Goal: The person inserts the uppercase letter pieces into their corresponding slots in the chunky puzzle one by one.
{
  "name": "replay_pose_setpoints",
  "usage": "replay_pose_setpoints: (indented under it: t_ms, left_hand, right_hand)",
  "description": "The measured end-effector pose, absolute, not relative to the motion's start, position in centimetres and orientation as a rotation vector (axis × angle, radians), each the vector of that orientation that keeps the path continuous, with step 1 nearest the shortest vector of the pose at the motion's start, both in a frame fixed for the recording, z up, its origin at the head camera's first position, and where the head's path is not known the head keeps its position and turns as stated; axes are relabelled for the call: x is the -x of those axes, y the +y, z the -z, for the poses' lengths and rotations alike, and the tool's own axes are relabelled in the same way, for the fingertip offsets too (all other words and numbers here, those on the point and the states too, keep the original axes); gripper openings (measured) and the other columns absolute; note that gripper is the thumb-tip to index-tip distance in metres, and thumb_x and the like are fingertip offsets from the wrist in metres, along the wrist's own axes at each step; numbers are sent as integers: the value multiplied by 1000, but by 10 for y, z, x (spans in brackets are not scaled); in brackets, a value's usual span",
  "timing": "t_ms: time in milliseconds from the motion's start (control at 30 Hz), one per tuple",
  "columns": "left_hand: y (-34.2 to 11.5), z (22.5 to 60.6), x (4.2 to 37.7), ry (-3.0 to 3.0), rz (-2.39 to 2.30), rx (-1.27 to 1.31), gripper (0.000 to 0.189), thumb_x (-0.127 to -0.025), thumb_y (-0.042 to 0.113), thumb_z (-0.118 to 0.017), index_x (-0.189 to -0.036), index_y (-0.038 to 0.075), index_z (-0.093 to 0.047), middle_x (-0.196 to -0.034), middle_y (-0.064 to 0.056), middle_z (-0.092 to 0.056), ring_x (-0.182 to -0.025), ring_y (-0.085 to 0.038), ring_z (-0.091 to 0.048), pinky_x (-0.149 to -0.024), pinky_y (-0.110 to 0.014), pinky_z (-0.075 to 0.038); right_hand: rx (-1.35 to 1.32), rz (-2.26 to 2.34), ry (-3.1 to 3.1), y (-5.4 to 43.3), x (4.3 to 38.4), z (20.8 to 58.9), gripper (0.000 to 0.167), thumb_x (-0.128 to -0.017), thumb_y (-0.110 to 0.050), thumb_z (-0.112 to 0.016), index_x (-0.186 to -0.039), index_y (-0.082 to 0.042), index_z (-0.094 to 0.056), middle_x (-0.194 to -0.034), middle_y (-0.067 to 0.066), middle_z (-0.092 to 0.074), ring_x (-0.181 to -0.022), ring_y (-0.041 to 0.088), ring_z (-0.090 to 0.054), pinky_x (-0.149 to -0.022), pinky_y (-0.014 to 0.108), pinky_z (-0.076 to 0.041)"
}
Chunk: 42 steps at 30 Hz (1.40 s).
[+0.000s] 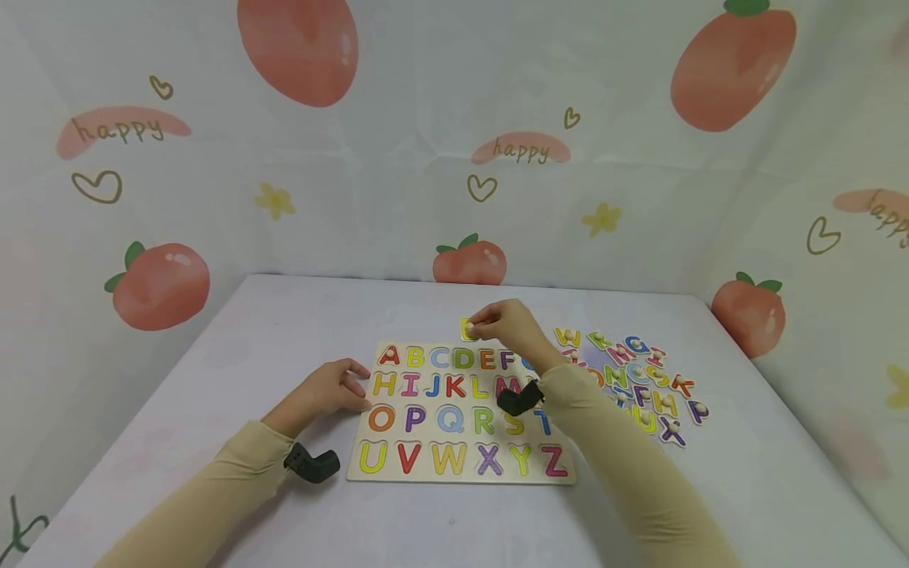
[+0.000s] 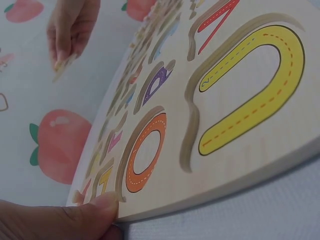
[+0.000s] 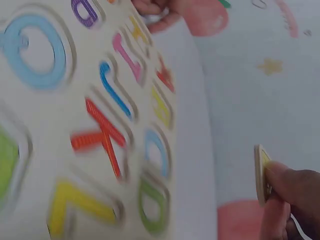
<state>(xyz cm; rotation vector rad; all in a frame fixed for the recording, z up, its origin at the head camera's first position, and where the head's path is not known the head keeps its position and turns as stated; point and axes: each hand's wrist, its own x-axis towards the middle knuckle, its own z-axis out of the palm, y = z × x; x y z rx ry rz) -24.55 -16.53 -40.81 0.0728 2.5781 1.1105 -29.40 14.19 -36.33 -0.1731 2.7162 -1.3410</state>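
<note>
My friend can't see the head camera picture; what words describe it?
A right hand pinches a yellow letter piece near the far edge of a wooden alphabet puzzle board. The left hand touches the board's left edge, and loose knobbed letters lie on the right.

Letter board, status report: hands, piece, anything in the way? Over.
Right hand pinches yellow piece, clear of letter board. Left hand touches board's left edge. Right sleeve hides part of board in head view.
</note>
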Motion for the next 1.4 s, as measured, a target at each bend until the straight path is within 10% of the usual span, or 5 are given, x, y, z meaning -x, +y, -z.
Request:
replay_pose_setpoints:
  t_ms: [1400]
  left_hand:
    - [-166,410,246,2563,-1145,-75,55,-74,11,-81,-121,0,-55,-85,-6,-63,-75,-18,-56,-67,-28,-44]
  right_hand:
    - [12,1293,2691,44,296,405,9,-82,-18,-77,-86,-11,-74,-82,1,-69,-71,12,-57,-67,25,-42]
